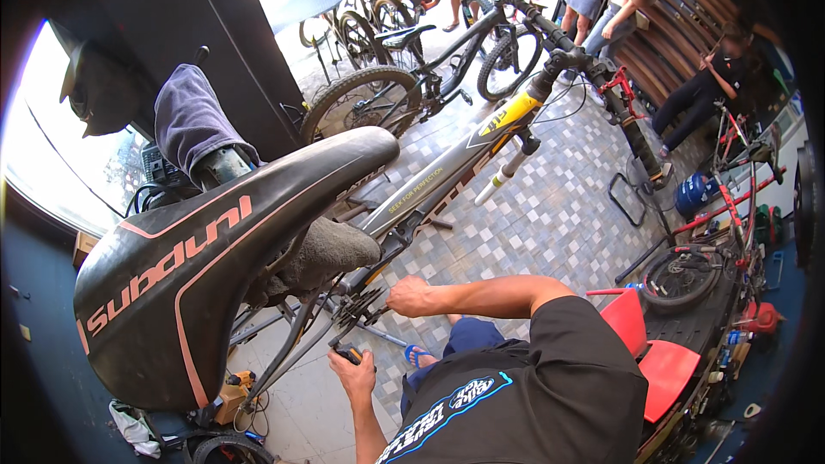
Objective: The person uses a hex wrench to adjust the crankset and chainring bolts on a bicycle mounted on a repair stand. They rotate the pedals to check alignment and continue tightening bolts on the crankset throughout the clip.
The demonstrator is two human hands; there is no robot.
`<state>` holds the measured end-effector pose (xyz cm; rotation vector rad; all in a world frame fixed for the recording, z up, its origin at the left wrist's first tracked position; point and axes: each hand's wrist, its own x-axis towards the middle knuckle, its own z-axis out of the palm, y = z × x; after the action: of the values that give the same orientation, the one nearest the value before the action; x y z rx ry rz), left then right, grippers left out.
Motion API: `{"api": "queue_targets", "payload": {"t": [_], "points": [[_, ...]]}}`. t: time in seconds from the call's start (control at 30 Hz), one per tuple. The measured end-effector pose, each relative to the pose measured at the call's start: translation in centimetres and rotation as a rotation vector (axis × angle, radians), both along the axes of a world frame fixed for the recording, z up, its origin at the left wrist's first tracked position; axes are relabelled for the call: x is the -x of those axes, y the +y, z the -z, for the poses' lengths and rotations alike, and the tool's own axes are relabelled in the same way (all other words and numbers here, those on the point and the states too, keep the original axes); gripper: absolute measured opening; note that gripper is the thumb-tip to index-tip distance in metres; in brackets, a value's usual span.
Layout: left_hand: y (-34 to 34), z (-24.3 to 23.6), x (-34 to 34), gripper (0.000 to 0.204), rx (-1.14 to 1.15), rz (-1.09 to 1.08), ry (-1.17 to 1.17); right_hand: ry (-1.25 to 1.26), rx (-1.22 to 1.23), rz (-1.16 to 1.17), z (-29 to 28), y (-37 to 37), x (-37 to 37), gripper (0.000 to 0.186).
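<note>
Near six o'clock, our right hand (pixel 411 296) is curling its fingers just beside a dark crankset (pixel 357 306); we cannot tell whether it is holding anything. At seven o'clock, our left hand (pixel 352 375) is gripping a small black-and-orange object (pixel 348 351), its kind unclear to us. The crankset is sitting toward seven, below a grey-and-yellow bicycle frame (pixel 430 178) that is stretching toward two. A black saddle (pixel 155 292) is filling eight o'clock; a red chair (pixel 675 376) is standing at four.

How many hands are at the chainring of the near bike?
2. The left hand grips a black-and-yellow part below the chainring; the right hand is curled to its right. No others show there; the saddle hides part of the view.
</note>
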<state>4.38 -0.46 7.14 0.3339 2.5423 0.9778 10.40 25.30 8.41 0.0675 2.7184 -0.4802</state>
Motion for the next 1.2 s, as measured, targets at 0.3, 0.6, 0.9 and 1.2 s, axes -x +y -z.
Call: {"api": "queue_targets", "payload": {"t": [0.3, 0.6, 0.9, 1.2], "points": [[-1.1, 1.6, 0.8, 0.077, 0.018, 0.009, 0.042, -0.01, -0.048, 0.009, 5.5, 2.3, -1.3, 0.015], [-2.7, 2.8, 1.9, 0.082, 0.042, -0.012, -0.041, -0.029, -0.042, 0.023, 2.3, 2.6, -2.8, 0.02], [-0.4, 0.2, 0.0, 0.079, -0.029, -0.012, 0.011, -0.033, -0.114, 0.096, -1.7, 1.6, -3.7, 0.018], [0.4, -0.6, -0.5, 0.084, -0.035, 0.009, -0.013, -0.051, -0.12, 0.092, -1.6, -0.9, -1.9, 0.018]]}}
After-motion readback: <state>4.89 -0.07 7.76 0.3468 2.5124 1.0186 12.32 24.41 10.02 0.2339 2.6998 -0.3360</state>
